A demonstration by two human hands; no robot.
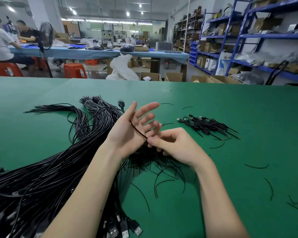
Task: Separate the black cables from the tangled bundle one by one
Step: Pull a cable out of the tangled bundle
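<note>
- Our left hand (127, 129) was open at the centre of the frame, palm up and fingers spread, with one black cable (138, 131) lying across the palm.
- Our right hand (172, 143) had its grip closed on that cable, thumb and forefinger pinching it just below the left palm.
- The bundle (55, 169) lay on the green desk (230, 109) and filled the lower left of the frame; its far ends fanned out at upper left and its USB plugs (122, 229) sat at the bottom centre.
- A small pile (208, 125) of cables lay at centre right, well apart from the bundle; we took it for the sorted ones.
- Loose short strands (169, 179) lay scattered under our wrists and towards the right edge.
- To do this step well, we judged the pinch should stay firm while the left fingers guided the cable, so that it slid free along its length and did not drag its neighbours.
- A slow, straight pull seemed best; where it snagged, we would ease back and not tug.
</note>
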